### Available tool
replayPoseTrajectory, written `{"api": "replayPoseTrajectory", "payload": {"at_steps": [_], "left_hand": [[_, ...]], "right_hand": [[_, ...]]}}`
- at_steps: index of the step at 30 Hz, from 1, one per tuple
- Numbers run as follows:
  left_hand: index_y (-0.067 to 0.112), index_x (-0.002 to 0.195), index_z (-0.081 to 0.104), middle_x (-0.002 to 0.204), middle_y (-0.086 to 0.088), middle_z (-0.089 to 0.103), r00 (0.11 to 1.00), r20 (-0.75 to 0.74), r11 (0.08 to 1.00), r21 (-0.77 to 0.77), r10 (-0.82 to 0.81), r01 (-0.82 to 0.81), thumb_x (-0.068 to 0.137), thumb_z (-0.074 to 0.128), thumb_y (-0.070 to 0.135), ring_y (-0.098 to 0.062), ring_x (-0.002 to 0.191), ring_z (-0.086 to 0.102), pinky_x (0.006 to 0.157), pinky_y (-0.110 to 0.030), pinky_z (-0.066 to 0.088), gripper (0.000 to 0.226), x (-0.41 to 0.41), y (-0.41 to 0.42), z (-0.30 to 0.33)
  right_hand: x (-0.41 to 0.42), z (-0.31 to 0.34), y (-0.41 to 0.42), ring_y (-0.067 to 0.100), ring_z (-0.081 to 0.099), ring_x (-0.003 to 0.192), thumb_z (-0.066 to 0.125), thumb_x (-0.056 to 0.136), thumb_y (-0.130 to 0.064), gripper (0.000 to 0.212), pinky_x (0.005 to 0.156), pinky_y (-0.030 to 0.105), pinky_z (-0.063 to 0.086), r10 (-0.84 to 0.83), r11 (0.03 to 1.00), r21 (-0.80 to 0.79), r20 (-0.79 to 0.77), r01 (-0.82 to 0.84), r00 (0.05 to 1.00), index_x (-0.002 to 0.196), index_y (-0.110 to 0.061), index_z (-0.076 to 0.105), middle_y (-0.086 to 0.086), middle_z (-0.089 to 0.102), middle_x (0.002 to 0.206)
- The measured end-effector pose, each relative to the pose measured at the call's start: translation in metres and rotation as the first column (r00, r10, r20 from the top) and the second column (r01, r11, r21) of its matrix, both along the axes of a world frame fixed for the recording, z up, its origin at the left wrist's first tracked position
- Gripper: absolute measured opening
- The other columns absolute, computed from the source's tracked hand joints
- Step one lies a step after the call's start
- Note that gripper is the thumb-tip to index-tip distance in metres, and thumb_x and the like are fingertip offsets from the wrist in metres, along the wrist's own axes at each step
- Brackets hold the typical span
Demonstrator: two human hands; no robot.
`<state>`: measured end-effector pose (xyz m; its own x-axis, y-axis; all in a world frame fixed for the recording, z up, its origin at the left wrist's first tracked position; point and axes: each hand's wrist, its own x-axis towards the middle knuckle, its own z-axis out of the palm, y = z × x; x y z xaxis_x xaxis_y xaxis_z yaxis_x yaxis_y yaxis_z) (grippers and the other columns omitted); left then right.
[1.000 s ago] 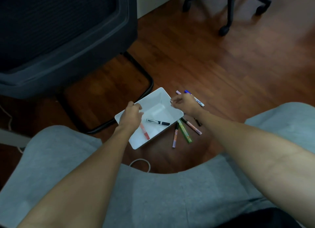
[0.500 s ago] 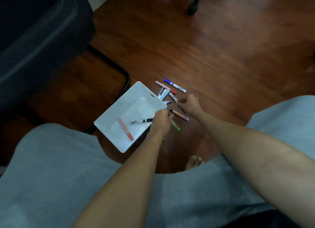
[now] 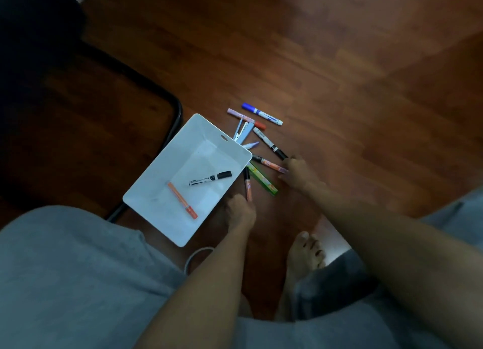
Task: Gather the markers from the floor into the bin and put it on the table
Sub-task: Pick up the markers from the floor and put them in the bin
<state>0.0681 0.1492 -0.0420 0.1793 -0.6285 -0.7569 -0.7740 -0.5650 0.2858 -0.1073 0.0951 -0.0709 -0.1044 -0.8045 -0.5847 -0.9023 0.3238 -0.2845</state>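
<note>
Bin: white rectangular plastic bin (image 3: 167,175) on glossy wooden floor (image 3: 339,74), holding 2 markers.
Loose markers: slim cylinders (image 3: 262,113) fanned just right of the bin.
Left hand (image 3: 240,211): fingers pinching orange marker (image 3: 247,183).
Right hand (image 3: 298,172): curled onto pink marker (image 3: 270,163); grip unclear.
Nearby: black chair frame (image 3: 172,111), bare foot (image 3: 304,254).

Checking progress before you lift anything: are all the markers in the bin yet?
No: only two markers, an orange one and a black-capped one, lie in the white bin, while several, including the blue marker, remain on the floor.
</note>
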Motion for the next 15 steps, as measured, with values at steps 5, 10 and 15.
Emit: {"api": "replayPoseTrajectory", "payload": {"at_steps": [5,10,15], "left_hand": [[0.003,0.138,0.041,0.137,-0.02,0.047,0.998,0.001,0.998,-0.037,-0.055,0.055,0.095,0.053,0.04,-0.036,0.123,0.054,0.096,-0.04,0.046,0.058,0.002,-0.001,-0.015],[0.002,0.125,0.051,0.127,-0.019,0.052,0.991,-0.023,0.988,-0.08,-0.131,0.129,0.094,0.056,0.028,-0.035,0.115,0.058,0.092,-0.04,0.049,0.041,-0.001,0.001,-0.027],[0.002,0.105,0.066,0.105,-0.018,0.067,0.988,-0.063,0.988,-0.071,-0.141,0.136,0.092,0.054,0.028,-0.033,0.093,0.068,0.077,-0.04,0.056,0.032,0.003,0.001,-0.024]], "right_hand": [[-0.006,-0.004,0.001,0.036,0.058,0.11,0.07,0.082,-0.025,0.039,0.093,0.04,0.05,0.019,1.0,0.017,-0.027,-0.019,0.999,0.116,-0.01,0.063,0.017,0.055,0.122],[0.005,-0.009,0.008,0.04,0.056,0.113,0.059,0.09,-0.017,0.036,0.09,0.041,0.048,0.021,0.999,0.051,-0.084,-0.017,0.996,0.123,-0.005,0.055,0.021,0.05,0.129],[0.015,-0.009,0.018,0.04,0.057,0.111,0.048,0.093,-0.01,0.028,0.087,0.04,0.048,-0.043,0.996,0.07,-0.104,0.05,0.994,0.118,-0.004,0.059,0.023,0.055,0.123]]}}
